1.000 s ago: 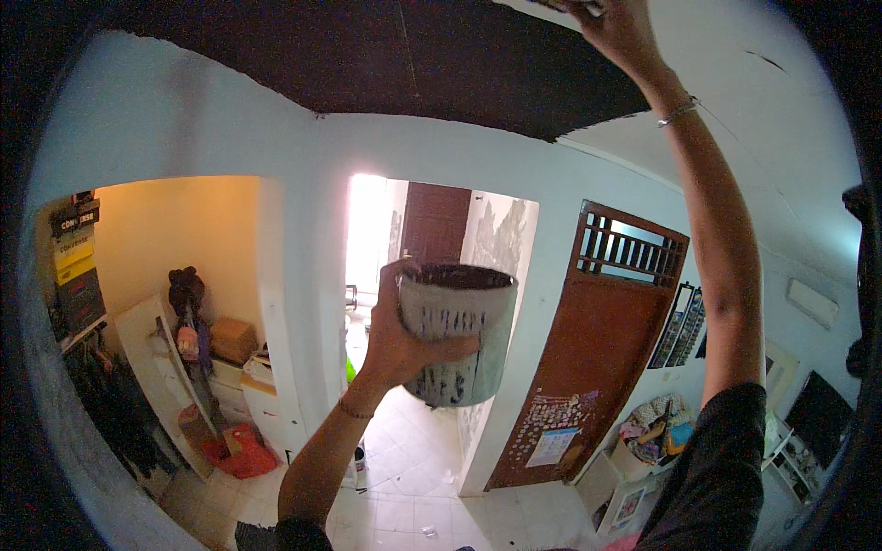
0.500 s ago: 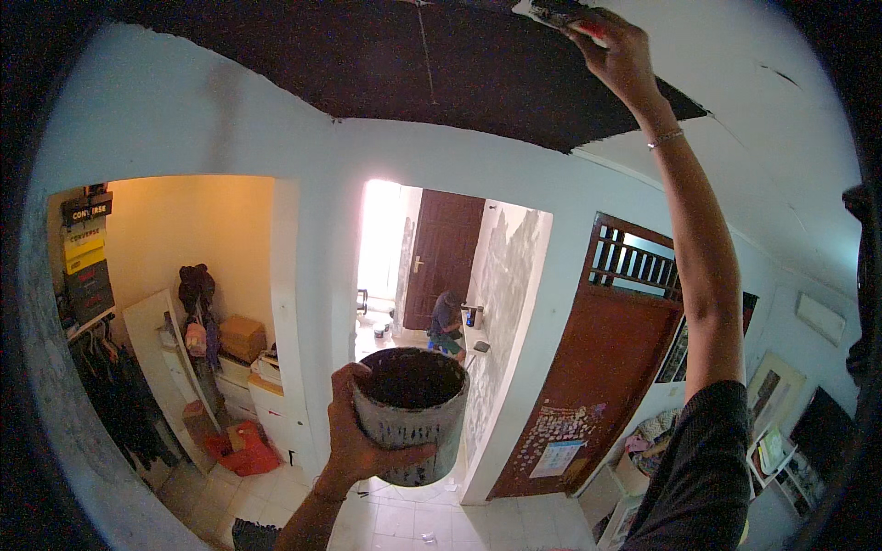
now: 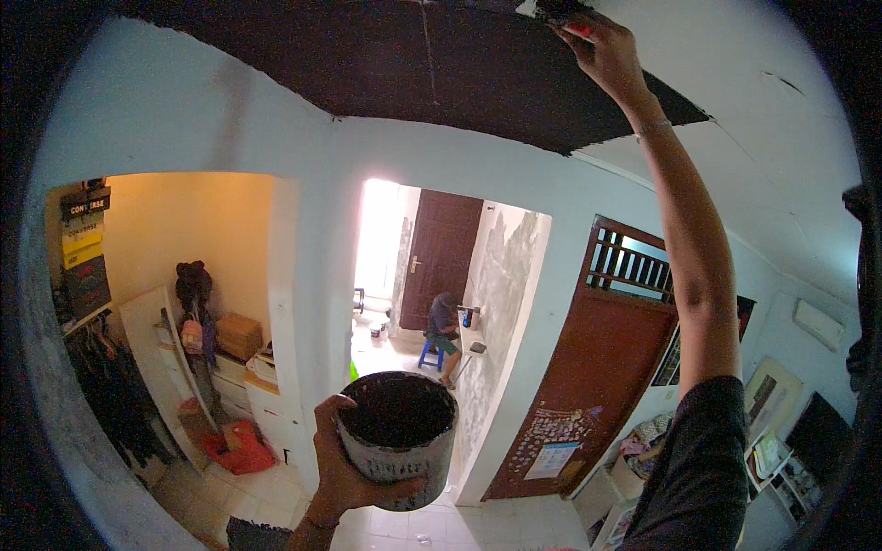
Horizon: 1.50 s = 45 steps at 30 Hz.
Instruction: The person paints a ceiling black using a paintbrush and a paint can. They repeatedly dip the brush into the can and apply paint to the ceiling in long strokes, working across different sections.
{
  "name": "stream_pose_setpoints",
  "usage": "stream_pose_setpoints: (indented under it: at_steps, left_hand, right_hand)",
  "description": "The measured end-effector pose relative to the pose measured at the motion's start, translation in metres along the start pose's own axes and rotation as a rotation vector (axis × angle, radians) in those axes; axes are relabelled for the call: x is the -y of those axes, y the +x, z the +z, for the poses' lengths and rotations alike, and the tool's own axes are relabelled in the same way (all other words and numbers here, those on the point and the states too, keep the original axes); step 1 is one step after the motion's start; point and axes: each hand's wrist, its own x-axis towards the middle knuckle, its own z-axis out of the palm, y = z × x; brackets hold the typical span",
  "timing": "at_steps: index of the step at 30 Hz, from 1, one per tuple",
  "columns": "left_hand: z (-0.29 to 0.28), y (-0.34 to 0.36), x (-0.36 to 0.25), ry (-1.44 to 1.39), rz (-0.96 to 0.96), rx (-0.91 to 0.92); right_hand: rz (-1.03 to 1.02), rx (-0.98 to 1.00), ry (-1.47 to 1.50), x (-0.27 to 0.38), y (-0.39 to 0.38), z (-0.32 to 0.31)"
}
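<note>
Paint pot: a round, paint-smeared pot [image 3: 398, 439] of dark paint sat low in the view, upright, mouth open.
Left hand: the left hand [image 3: 344, 464] wrapped the pot's side, thumb at the rim, fingers curled under the base.
Handling: it looked stiff-walled and fairly heavy with liquid, likely slick where smeared; best gripped around the wall and kept level.
Right hand: the right hand [image 3: 602, 46] was raised to the ceiling, fingers closed on a small dark tool [image 3: 559, 9], its kind unclear.
Ceiling: a black painted patch [image 3: 395, 64] met bare white ceiling [image 3: 781, 138] by that hand.
Signs: stacked rectangular yellow and dark signs [image 3: 81, 243] hung at far left.
Door: a brown door [image 3: 588, 395] carried a sticker cluster and a pale paper sheet [image 3: 549, 459].
Package: a brown cardboard box [image 3: 239, 335] sat on white drawers.
</note>
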Motion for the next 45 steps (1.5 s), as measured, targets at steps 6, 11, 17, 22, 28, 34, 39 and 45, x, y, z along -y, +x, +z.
stream_pose_setpoints:
  at_steps: [6, 11, 17, 22, 28, 34, 39, 45]
  left_hand:
    - [0.001, -0.009, -0.002, -0.034, -0.051, -0.007]
    - [0.001, -0.015, -0.005, -0.079, -0.116, -0.014]
    - [0.000, -0.024, -0.014, -0.190, -0.254, -0.042]
    - [0.005, -0.023, -0.021, -0.338, -0.418, -0.059]
    - [0.014, -0.017, -0.031, -0.513, -0.577, -0.102]
    - [0.026, -0.008, -0.041, -0.638, -0.702, -0.145]
    - [0.035, -0.008, -0.042, -0.675, -0.775, -0.188]
    - [0.022, -0.016, -0.029, -0.945, -0.766, -0.001]
  right_hand:
    - [-0.032, -0.183, -0.080, -0.015, -0.012, 0.002]
    - [-0.050, 0.032, -0.058, -0.020, -0.016, 0.007]
    - [-0.013, -0.180, -0.108, -0.024, -0.023, 0.012]
    - [-0.052, -0.018, -0.046, -0.025, -0.030, 0.014]
    - [-0.086, -0.173, -0.092, -0.019, -0.024, 0.010]
    - [-0.078, -0.031, -0.049, -0.008, 0.001, 0.000]
    - [-0.023, -0.148, 0.080, -0.002, 0.045, -0.051]
    - [-0.104, -0.353, -0.144, 0.044, 0.075, -0.124]
